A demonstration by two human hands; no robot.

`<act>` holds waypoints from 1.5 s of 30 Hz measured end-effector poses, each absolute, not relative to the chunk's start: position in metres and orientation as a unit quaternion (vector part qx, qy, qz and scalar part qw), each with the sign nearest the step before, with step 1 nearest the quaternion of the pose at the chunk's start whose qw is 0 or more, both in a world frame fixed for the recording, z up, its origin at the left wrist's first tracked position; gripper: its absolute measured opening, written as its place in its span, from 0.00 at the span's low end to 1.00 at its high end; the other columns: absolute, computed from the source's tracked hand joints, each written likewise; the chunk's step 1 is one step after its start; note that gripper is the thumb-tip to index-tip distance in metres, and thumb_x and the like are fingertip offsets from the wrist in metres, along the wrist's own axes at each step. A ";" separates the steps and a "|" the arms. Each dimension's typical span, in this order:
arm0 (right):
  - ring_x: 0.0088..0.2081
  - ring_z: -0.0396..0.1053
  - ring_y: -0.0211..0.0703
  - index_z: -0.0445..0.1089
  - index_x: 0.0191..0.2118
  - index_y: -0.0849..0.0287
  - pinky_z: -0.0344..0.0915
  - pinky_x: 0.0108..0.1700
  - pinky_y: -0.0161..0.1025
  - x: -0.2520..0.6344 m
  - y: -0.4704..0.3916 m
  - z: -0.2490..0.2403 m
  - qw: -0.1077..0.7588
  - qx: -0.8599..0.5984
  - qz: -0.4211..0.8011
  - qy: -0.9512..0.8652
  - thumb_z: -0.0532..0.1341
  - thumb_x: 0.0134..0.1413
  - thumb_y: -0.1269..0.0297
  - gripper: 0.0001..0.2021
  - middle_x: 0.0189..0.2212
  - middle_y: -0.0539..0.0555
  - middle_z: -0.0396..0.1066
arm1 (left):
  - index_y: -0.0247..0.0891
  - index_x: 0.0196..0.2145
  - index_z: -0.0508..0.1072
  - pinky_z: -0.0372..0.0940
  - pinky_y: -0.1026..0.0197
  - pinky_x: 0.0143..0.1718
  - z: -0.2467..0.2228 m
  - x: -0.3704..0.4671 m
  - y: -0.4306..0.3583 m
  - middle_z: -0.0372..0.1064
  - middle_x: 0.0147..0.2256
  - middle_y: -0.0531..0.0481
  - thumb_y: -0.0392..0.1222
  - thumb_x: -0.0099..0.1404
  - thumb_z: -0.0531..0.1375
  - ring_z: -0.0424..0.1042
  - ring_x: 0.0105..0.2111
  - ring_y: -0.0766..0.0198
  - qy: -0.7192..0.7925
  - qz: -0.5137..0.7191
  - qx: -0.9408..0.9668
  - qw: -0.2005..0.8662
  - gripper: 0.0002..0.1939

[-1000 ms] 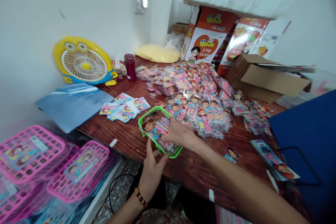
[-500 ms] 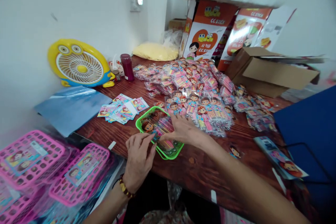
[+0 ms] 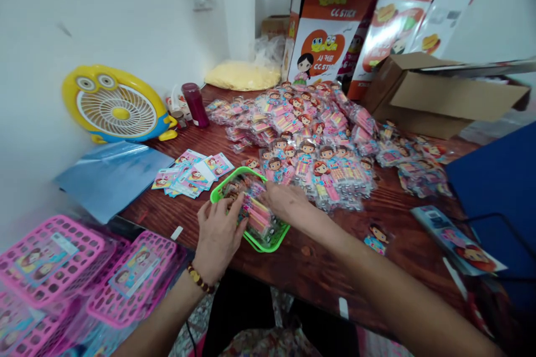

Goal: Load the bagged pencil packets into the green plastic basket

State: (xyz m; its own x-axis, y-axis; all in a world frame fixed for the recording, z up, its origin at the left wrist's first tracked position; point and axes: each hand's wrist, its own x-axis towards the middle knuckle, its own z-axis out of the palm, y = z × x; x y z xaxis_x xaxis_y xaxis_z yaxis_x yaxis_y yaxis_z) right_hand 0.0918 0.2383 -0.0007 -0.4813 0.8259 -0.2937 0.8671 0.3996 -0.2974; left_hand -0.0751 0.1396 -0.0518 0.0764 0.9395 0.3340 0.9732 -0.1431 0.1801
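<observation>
A green plastic basket [image 3: 270,247] stands near the table's front edge, filled with clear packets [image 3: 258,215] of coloured sticks with cartoon-figure heads. My left hand [image 3: 218,234], with a beaded bracelet at the wrist, rests at the basket's left side. Its fingers are bent and apart over the rim, tips touching the packets. From the right, my right hand [image 3: 288,201] reaches into the basket. Its fingertips point down among the packets and are mostly hidden, so a grip cannot be made out. Right behind the basket lies a large pile of similar packets [image 3: 307,150].
Printed cards [image 3: 195,174] and blue sheets [image 3: 113,173] lie left, near a yellow fan [image 3: 121,106] and a dark red bottle [image 3: 195,105]. Pink baskets [image 3: 134,279] stack at lower left. One packet [image 3: 377,239] lies at right. An opened carton [image 3: 435,95] and printed boxes [image 3: 322,39] stand behind.
My right hand has tipped down, its fingers now deeper at the basket's right side. The packets inside have shifted, showing more pink and yellow sticks. My left hand stays by the rim. The view has shifted slightly.
</observation>
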 end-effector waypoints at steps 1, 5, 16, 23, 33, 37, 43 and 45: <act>0.46 0.72 0.53 0.63 0.52 0.61 0.62 0.48 0.46 0.092 0.237 0.002 0.044 0.503 -0.213 0.837 0.50 0.66 0.54 0.17 0.42 0.63 0.74 | 0.37 0.59 0.59 0.54 0.41 0.57 -0.056 -0.077 0.139 0.67 0.48 0.41 0.42 0.68 0.56 0.67 0.50 0.51 -0.649 -0.211 -0.730 0.041 0.23; 0.46 0.71 0.54 0.60 0.53 0.60 0.62 0.48 0.47 0.092 0.230 0.010 0.036 0.472 -0.224 0.852 0.52 0.64 0.52 0.20 0.44 0.63 0.73 | 0.33 0.57 0.58 0.49 0.39 0.63 -0.070 -0.082 0.135 0.66 0.50 0.38 0.43 0.68 0.55 0.64 0.55 0.51 -0.626 -0.279 -0.727 0.038 0.22; 0.46 0.68 0.46 0.60 0.54 0.59 0.62 0.46 0.40 0.094 0.246 -0.030 -0.071 0.436 -0.291 0.848 0.52 0.64 0.59 0.17 0.47 0.57 0.70 | 0.31 0.67 0.43 0.40 0.36 0.65 -0.070 -0.081 0.133 0.59 0.60 0.30 0.50 0.70 0.53 0.60 0.61 0.47 -0.594 -0.230 -0.770 0.046 0.36; 0.44 0.67 0.44 0.63 0.53 0.58 0.60 0.45 0.38 0.101 0.245 -0.021 -0.128 0.468 -0.278 0.829 0.55 0.62 0.62 0.15 0.45 0.56 0.70 | 0.34 0.68 0.38 0.37 0.38 0.65 -0.070 -0.059 0.139 0.56 0.62 0.31 0.45 0.71 0.51 0.59 0.62 0.50 -0.602 -0.263 -0.752 0.054 0.35; 0.39 0.67 0.41 0.68 0.43 0.62 0.60 0.41 0.36 0.090 0.261 -0.001 -0.147 0.415 -0.340 0.831 0.56 0.62 0.62 0.09 0.38 0.53 0.71 | 0.32 0.66 0.47 0.30 0.39 0.66 -0.034 -0.070 0.134 0.61 0.60 0.33 0.47 0.73 0.46 0.63 0.59 0.52 -0.624 -0.244 -0.738 0.082 0.28; 0.40 0.69 0.45 0.67 0.44 0.60 0.63 0.42 0.39 0.084 0.264 -0.035 -0.088 0.431 -0.327 0.837 0.54 0.63 0.60 0.11 0.39 0.55 0.72 | 0.30 0.65 0.50 0.29 0.36 0.65 -0.056 -0.072 0.136 0.59 0.60 0.31 0.44 0.72 0.49 0.63 0.59 0.51 -0.626 -0.179 -0.756 0.066 0.27; 0.44 0.72 0.54 0.58 0.58 0.61 0.68 0.42 0.46 0.078 0.249 -0.025 -0.002 0.463 -0.203 0.862 0.52 0.64 0.60 0.19 0.46 0.63 0.71 | 0.25 0.59 0.59 0.35 0.36 0.66 -0.046 -0.062 0.150 0.63 0.57 0.30 0.42 0.68 0.58 0.66 0.56 0.47 -0.632 -0.083 -0.769 0.053 0.27; 0.43 0.73 0.55 0.57 0.59 0.63 0.69 0.42 0.47 0.078 0.241 -0.013 0.014 0.466 -0.176 0.867 0.52 0.64 0.62 0.20 0.43 0.63 0.73 | 0.25 0.57 0.62 0.38 0.37 0.66 -0.037 -0.061 0.153 0.66 0.55 0.31 0.43 0.66 0.61 0.69 0.53 0.48 -0.631 -0.057 -0.773 0.043 0.27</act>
State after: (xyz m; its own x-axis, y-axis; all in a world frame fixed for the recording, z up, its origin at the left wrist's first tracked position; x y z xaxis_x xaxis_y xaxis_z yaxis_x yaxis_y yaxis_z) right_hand 0.0781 0.2411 -0.0127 -0.5653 0.8031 -0.1884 0.8130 0.5038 -0.2920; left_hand -0.0613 0.1529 -0.0367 0.1972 0.9701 0.1415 0.9798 -0.2000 0.0053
